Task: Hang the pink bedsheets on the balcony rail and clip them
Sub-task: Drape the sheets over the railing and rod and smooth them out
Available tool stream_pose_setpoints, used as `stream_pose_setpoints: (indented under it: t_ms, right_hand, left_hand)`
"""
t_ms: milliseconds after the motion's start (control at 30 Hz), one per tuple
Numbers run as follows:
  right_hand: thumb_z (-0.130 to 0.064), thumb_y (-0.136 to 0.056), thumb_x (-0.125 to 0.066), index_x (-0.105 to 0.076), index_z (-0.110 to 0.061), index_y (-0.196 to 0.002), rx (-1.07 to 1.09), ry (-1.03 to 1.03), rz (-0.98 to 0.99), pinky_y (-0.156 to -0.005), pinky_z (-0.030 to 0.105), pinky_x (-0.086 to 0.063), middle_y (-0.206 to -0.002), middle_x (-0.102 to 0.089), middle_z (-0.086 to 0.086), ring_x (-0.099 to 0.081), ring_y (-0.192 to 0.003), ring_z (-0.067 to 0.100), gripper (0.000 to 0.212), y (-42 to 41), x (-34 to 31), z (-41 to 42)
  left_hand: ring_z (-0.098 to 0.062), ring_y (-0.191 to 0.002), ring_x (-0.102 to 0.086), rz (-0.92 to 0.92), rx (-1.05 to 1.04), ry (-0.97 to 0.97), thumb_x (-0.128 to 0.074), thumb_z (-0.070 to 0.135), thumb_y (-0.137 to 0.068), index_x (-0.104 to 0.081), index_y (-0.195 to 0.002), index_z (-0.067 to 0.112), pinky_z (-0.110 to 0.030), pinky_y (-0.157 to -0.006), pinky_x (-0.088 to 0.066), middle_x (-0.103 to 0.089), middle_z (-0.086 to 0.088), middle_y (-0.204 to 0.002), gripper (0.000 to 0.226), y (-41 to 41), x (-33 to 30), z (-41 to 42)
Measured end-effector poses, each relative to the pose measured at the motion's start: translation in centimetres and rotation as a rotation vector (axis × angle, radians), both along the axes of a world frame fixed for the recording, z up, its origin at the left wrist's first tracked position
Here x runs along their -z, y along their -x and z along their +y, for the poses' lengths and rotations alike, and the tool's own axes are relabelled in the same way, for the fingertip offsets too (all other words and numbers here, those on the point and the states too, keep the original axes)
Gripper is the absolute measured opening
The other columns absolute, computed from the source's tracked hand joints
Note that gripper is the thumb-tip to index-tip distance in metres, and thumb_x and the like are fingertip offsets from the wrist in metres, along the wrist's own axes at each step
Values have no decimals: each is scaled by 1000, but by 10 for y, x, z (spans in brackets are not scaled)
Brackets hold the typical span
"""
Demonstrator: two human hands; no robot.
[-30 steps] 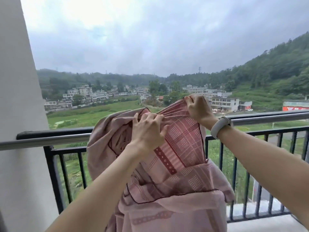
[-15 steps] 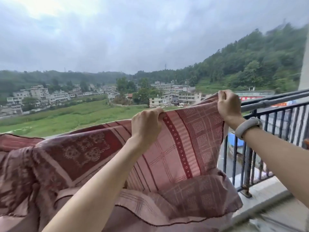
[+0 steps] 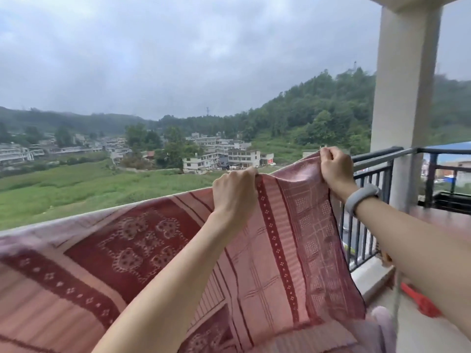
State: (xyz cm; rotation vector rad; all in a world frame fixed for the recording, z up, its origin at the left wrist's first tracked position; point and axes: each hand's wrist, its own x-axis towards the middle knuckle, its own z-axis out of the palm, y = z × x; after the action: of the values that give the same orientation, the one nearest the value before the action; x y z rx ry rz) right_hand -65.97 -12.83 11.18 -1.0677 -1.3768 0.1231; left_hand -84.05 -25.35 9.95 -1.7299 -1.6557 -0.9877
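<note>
**Pink bedsheet held up by both hands at the balcony's edge**

At the far left the pink bedsheet (image 3: 132,263) fills the lower part of the view, its top edge running as a rising line from the left border toward the centre. Its pattern shows a dark red panel with pale floral motifs, framed by dotted bands and paler pink stripes. Beyond that edge lie a green field and a cluster of pale buildings under a grey sky.

Near the centre, the left hand (image 3: 233,193) grips the sheet's top edge, its fingers curled over the cloth beside a dark dotted band. Between the two hands the edge rises in a short span of checked fabric.

Further right, the right hand (image 3: 335,168) pinches the sheet's upper corner, fingers bunched tight round the cloth and held a little higher than the left. A grey wristband (image 3: 360,198) sits on that wrist. Below the corner the sheet's side edge hangs down freely.

Just behind the right hand, the black balcony rail (image 3: 374,159) runs to a pale pillar (image 3: 405,98). Whether the sheet touches the rail cannot be told. At the lower right a red object (image 3: 420,303) lies on the balcony floor, too blurred to identify.
</note>
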Motion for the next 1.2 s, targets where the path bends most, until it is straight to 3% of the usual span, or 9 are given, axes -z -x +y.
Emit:
stream_pose_setpoints:
  t_ms: [200,367,500,633,733,800,900,1033,1200]
  right_hand:
    - [-14,-93,-42,-58,10,-77,23,77,38,-62,32,-27,-89,-61,33,-53,-82,39,33,-72,8,89]
    - [-14,-94,-39,-58,10,-87,1,139,76,-68,37,-34,-98,-61,30,-53,-90,38,32,-139,19,168]
    - [-16,-95,-39,-58,10,-87,-20,195,135,-73,38,-36,-102,-60,30,-52,-89,36,34,-195,26,243]
    - [-19,-94,-40,-60,7,-92,-4,258,105,-69,34,-34,-103,-61,28,-54,-92,38,33,-251,26,305]
    - [-15,-91,-44,-61,-1,-107,55,301,-76,-85,40,-42,-114,-59,26,-53,-106,41,28,-267,31,330]
    - [-15,-89,-44,-61,-4,-110,57,198,-144,-94,43,-40,-116,-58,23,-50,-111,37,29,-258,38,328]
    - [-22,-87,-35,-64,-7,-103,-144,-141,-273,-94,46,-39,-108,-64,13,-55,-104,30,36,-229,52,300]
    - [-20,-89,-36,-61,-8,-107,-372,-402,-485,-107,39,-23,-107,-64,6,-54,-104,20,33,-181,76,245]
    - [-19,-89,-39,-52,-7,-121,-468,-553,-576,-112,47,-15,-121,-58,10,-47,-118,24,36,-105,91,169]
  left_hand:
    - [-22,-53,-54,35,25,63,-43,4,-91,-53,-78,10,-32,-53,-45,-54,-1,-60,17,-71,8,99]
    - [-20,-52,-47,87,12,45,-36,2,-93,-53,-85,8,-27,-48,-33,-41,1,-53,20,-134,11,168]
    - [-20,-50,-42,41,30,-78,-40,-2,-87,-57,-85,8,-34,-69,-43,-55,-4,-58,19,-191,15,222]
    - [-23,-56,-48,42,-16,32,-38,0,-90,-56,-88,8,-31,-64,-29,-61,-4,-68,20,-247,14,274]
    - [-23,-48,-58,112,-91,12,-55,-4,-71,-60,-75,12,-25,-51,-36,-63,0,-57,17,-270,23,298]
    - [-19,-48,-59,128,-87,16,-66,-1,-62,-61,-77,15,-24,-52,-42,-65,3,-58,22,-271,31,306]
    - [-18,-62,-64,143,-92,38,-72,10,-69,-60,-94,16,-31,-64,-48,-70,2,-74,28,-262,38,298]
    - [-24,-75,-65,180,-249,10,-72,26,-72,-61,-99,14,-36,-76,-47,-70,-2,-85,32,-227,44,248]
    - [-26,-96,-61,263,-474,-5,-54,37,-83,-58,-115,14,-42,-91,-41,-66,-7,-109,40,-159,57,162]
